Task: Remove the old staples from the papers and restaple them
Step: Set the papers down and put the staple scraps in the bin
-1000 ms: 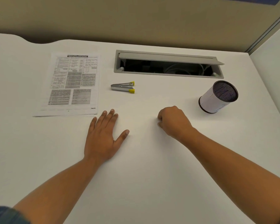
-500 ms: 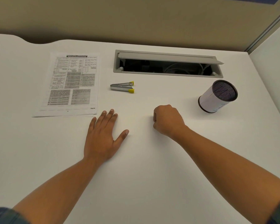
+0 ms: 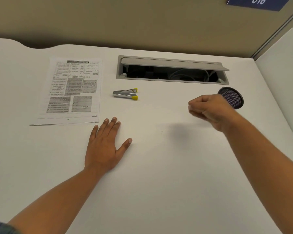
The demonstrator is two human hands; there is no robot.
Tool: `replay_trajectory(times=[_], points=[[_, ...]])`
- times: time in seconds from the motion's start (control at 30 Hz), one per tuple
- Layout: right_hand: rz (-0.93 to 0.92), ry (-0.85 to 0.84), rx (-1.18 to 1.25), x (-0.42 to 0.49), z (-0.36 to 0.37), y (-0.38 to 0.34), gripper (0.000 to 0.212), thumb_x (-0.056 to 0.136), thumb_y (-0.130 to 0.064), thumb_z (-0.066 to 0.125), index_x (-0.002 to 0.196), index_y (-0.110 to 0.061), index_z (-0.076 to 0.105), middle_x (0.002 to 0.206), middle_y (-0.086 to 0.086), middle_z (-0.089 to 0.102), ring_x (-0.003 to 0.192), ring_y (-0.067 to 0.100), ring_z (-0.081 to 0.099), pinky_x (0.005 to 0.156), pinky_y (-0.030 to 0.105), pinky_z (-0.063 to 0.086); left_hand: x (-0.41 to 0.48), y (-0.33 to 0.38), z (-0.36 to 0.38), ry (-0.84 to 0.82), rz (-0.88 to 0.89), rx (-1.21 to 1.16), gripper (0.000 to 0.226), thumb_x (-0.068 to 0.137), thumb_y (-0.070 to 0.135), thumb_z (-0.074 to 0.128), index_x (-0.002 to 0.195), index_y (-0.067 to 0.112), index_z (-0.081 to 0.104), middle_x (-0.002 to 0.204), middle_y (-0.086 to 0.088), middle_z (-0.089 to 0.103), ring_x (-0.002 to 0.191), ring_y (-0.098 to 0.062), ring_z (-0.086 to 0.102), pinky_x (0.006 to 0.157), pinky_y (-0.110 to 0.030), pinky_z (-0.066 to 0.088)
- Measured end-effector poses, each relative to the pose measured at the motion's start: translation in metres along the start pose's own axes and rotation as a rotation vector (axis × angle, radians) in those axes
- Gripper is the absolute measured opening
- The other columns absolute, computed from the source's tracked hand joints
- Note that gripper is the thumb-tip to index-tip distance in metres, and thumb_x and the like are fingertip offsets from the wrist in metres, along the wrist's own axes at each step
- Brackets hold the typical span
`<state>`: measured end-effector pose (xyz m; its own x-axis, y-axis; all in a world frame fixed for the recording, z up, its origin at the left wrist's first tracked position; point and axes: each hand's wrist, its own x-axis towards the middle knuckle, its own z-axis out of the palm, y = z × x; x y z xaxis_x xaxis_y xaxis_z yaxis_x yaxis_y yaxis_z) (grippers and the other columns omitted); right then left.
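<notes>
My left hand lies flat, fingers straight, on the tabletop near the papers. My right hand is a blurred fist in front of the mesh cup.

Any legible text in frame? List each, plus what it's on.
"016": blue sign on the wall, top right, partly cropped by the frame.
"Page" and a blurred two-digit number: bottom right corner of the papers.
Rest of the papers' print: too small to read.

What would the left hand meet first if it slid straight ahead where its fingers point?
Probably the silver tool with yellow tips; the left hand would pass just right of the papers.
</notes>
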<state>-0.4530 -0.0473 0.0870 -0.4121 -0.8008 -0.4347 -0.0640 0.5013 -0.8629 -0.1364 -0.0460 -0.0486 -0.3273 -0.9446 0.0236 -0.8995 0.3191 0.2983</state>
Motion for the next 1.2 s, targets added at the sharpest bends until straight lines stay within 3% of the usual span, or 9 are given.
replay_trajectory(times=[0.1,0.23,0.33,0.43,0.6,0.7,0.9,1.0,1.2], points=[[-0.073,0.130,-0.055,0.001,-0.038,-0.020,0.013,0.079,0.005,0.072,0.073,-0.006,0.069,0.076,0.006,0.070,0.064,0.010,0.068,0.064,0.017,0.058,-0.001,-0.001,0.000,0.009,0.003,-0.012,0.077,0.090,0.071,0.025,0.150,0.023,0.034,0.161,0.008,0.025,0.150,-0.011,0.015,0.123,-0.040,0.010],[-0.138,0.359,-0.328,0.021,-0.085,-0.030,0.007,0.072,0.001,0.070,0.070,-0.006,0.071,0.068,0.011,0.067,0.065,0.019,0.063,0.075,0.032,0.057,-0.001,0.000,0.000,0.019,0.007,-0.018,0.078,0.089,0.071,0.024,0.149,0.023,0.036,0.160,0.007,0.028,0.150,-0.012,0.019,0.122,-0.041,0.013],[-0.097,0.435,-0.502,0.036,-0.102,-0.024,0.009,0.070,-0.002,0.067,0.072,-0.007,0.074,0.068,0.009,0.069,0.066,0.019,0.061,0.065,0.029,0.054,0.000,0.000,0.000,0.015,0.007,-0.006,0.079,0.088,0.072,0.022,0.149,0.023,0.037,0.160,0.008,0.029,0.150,-0.012,0.020,0.122,-0.041,0.014],[-0.070,0.426,-0.618,0.047,-0.110,-0.017,0.012,0.076,0.000,0.069,0.078,-0.010,0.077,0.076,0.012,0.071,0.070,0.023,0.063,0.061,0.029,0.054,0.000,0.000,0.000,0.016,0.006,-0.010,0.079,0.088,0.072,0.022,0.148,0.023,0.038,0.159,0.008,0.030,0.149,-0.012,0.021,0.122,-0.041,0.015],[-0.068,0.388,-0.672,0.055,-0.115,-0.013,0.025,0.079,0.009,0.068,0.078,-0.016,0.076,0.089,0.014,0.075,0.093,0.029,0.071,0.089,0.042,0.058,0.000,0.000,0.000,0.013,0.007,-0.015,0.078,0.088,0.072,0.024,0.149,0.024,0.037,0.160,0.008,0.029,0.149,-0.011,0.021,0.122,-0.040,0.014],[-0.114,0.399,-0.723,0.054,-0.114,-0.012,0.036,0.080,0.009,0.059,0.071,-0.023,0.072,0.089,0.013,0.075,0.091,0.031,0.071,0.086,0.042,0.059,0.000,0.000,0.000,0.016,0.008,-0.013,0.078,0.088,0.071,0.024,0.148,0.024,0.038,0.159,0.008,0.030,0.149,-0.011,0.021,0.122,-0.040,0.014],[-0.268,0.465,-0.798,0.043,-0.100,-0.015,0.019,0.082,-0.002,0.062,0.085,-0.013,0.076,0.087,0.009,0.071,0.090,0.029,0.066,0.072,0.029,0.049,0.001,0.001,-0.002,0.011,0.004,-0.003,0.080,0.088,0.073,0.020,0.149,0.024,0.037,0.160,0.008,0.030,0.149,-0.012,0.021,0.122,-0.039,0.013],[-0.340,0.413,-0.766,0.033,-0.076,-0.017,0.018,0.084,-0.001,0.061,0.089,-0.010,0.077,0.092,0.008,0.072,0.090,0.021,0.063,0.079,0.027,0.048,0.001,0.002,-0.002,0.010,0.000,-0.007,0.079,0.089,0.072,0.022,0.149,0.023,0.037,0.160,0.008,0.029,0.150,-0.011,0.019,0.122,-0.040,0.012],[-0.383,-0.064,-0.906,0.002,0.011,0.013,0.013,0.086,-0.010,0.069,0.096,-0.015,0.076,0.091,0.000,0.074,0.083,0.013,0.067,0.073,0.021,0.050,0.000,0.002,-0.003,0.004,-0.007,-0.006,0.078,0.089,0.072,0.023,0.150,0.023,0.034,0.162,0.009,0.025,0.151,-0.010,0.015,0.123,-0.039,0.010]])
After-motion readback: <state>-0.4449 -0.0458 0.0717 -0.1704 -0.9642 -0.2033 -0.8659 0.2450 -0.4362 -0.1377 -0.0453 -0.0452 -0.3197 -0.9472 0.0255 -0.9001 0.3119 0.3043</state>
